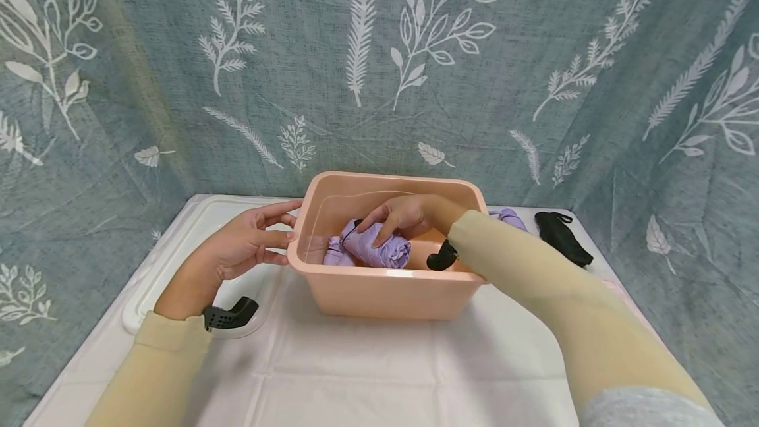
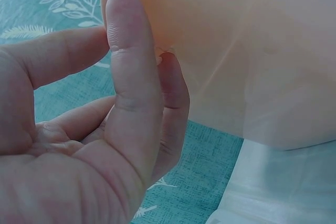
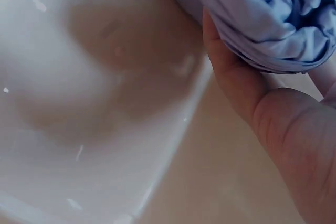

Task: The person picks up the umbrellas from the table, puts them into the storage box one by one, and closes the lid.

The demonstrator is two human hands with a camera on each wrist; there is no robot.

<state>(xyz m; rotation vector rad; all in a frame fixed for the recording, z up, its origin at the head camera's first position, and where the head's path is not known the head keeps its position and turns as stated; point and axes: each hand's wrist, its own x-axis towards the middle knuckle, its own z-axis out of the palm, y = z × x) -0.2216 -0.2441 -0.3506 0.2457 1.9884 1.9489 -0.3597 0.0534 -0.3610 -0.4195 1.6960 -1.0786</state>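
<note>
In the head view, my right hand [image 1: 409, 213] reaches into a peach plastic basin [image 1: 385, 292] and grips a rolled bundle of shiny light purple fabric [image 1: 385, 252]. A thin dark band crosses the bundle. The right wrist view shows its crumpled, folded end [image 3: 299, 19] above my thumb and palm. Another purple roll [image 1: 336, 256] lies under and left of it on the basin floor, partly hidden. My left hand [image 1: 249, 239] touches the basin's left rim from outside, its fingers extended and spread. In the left wrist view, its fingertips meet the basin's outer wall [image 2: 220, 66].
A white lid [image 1: 228, 213] lies flat on the left, partly under my left forearm. Behind the basin's right side are another purple roll [image 1: 511, 218] and a black pouch [image 1: 560, 237] with a loop. A patterned grey-green curtain [image 1: 332, 78] surrounds the white-covered table [image 1: 356, 374].
</note>
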